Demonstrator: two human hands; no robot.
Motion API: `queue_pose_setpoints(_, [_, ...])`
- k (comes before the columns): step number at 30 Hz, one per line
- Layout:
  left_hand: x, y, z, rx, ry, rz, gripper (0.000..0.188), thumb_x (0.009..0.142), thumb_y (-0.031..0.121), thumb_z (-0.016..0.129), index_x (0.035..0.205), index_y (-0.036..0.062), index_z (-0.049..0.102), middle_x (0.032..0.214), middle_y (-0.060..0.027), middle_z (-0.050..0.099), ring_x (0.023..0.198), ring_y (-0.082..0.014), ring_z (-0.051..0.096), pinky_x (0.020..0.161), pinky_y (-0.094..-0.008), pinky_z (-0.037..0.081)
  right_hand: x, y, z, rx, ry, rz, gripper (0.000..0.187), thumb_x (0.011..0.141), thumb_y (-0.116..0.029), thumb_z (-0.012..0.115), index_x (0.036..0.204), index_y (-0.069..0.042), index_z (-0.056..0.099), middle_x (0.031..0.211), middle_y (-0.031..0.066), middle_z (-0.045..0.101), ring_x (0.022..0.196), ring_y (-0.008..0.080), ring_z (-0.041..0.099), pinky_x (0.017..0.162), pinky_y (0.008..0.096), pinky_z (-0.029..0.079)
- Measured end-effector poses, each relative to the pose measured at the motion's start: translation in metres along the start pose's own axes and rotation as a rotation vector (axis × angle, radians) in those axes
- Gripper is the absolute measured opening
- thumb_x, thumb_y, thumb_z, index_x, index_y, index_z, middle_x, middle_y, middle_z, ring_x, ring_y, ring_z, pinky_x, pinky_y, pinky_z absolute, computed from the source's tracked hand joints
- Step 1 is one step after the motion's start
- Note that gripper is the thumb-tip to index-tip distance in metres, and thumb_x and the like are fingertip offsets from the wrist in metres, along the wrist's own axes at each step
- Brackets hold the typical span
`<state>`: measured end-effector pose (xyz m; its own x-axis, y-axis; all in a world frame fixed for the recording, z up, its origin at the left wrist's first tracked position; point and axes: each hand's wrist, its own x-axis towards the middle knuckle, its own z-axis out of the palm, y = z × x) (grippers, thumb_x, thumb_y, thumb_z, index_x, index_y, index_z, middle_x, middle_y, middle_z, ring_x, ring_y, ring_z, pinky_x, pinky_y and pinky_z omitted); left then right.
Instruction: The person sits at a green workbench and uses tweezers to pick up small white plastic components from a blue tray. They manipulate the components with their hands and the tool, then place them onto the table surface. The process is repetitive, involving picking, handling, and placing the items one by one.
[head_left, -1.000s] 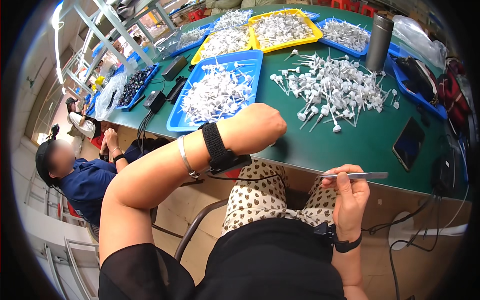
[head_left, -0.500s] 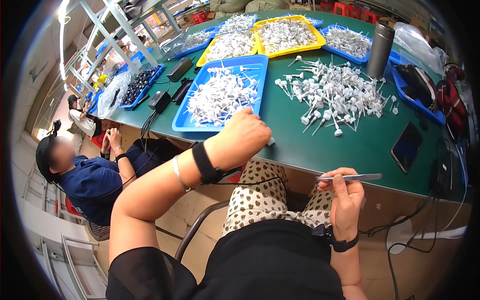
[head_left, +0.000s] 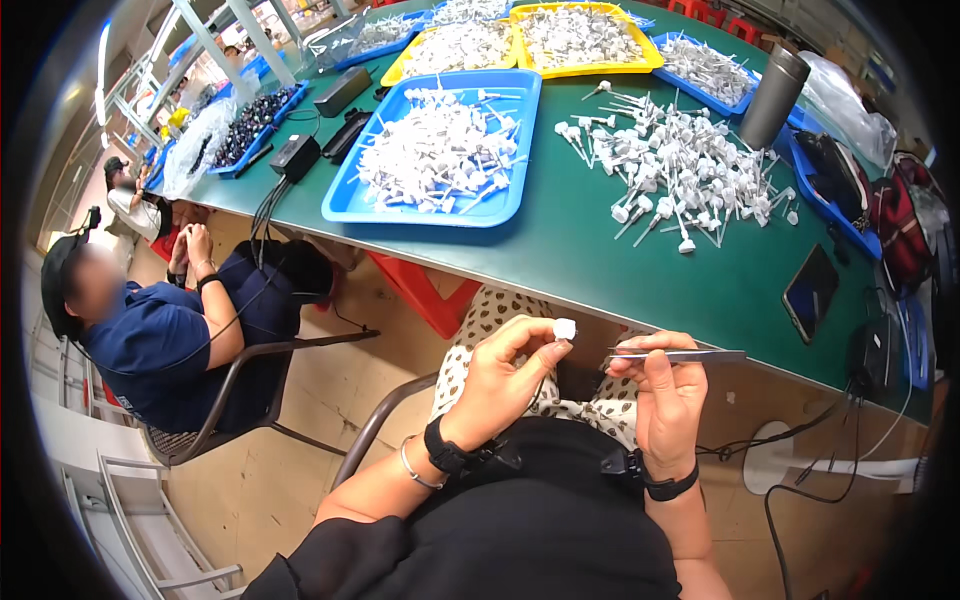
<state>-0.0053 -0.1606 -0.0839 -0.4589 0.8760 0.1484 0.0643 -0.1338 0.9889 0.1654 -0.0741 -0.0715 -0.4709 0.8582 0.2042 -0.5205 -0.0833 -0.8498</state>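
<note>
Above my lap, my left hand (head_left: 502, 382) pinches a small white plastic part (head_left: 565, 328) between thumb and fingers. The part's blocky head points up; its lower end is mostly hidden by the fingers. Just to the right, my right hand (head_left: 664, 405) grips silver metal tweezers (head_left: 705, 355) lying roughly level, tips toward the left hand. A gap separates the tips from the part. Similar white parts with thin stems lie in a loose pile (head_left: 680, 165) on the green table (head_left: 580, 262) and in a blue tray (head_left: 335, 205) near its front edge.
Yellow trays (head_left: 590, 70) and another blue tray (head_left: 735, 108) of white parts stand farther back. A grey tumbler (head_left: 775, 100) and a phone (head_left: 811, 286) are at the right. A co-worker (head_left: 165, 325) sits at the left. Cables hang off the right table edge.
My left hand has come down from the table's front edge to above my lap, with the white part now plainly in its fingers. The right hand still holds the tweezers. The view has shifted somewhat.
</note>
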Motion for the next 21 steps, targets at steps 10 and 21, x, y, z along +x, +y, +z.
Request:
queue_pose_setpoints(10, [-0.007,-0.022,0.017,0.127,-0.070,0.154,0.012,0.090,-0.001,0.071,0.102,0.0002,0.070,0.099,-0.0091,0.067,0.083,-0.0152,0.068,0.070,-0.0267,0.056,-0.009,0.013,0.006,-0.230,-0.012,-0.086,0.014,0.100,-0.004,0.061,0.111,0.003,0.059,0.107,0.0137,0.069,0.094,0.0186,0.070,0.088,0.0315,0.058])
queue_pose_setpoints(21, [-0.007,-0.029,0.017,0.239,-0.031,0.283,0.018,0.086,-0.005,0.073,0.102,0.0023,0.071,0.091,-0.0079,0.067,0.077,-0.0176,0.065,0.064,-0.0279,0.053,-0.011,0.020,0.009,-0.438,0.011,-0.148,0.011,0.097,-0.001,0.065,0.106,0.004,0.062,0.104,0.0135,0.069,0.092,0.0181,0.069,0.083,0.0290,0.057])
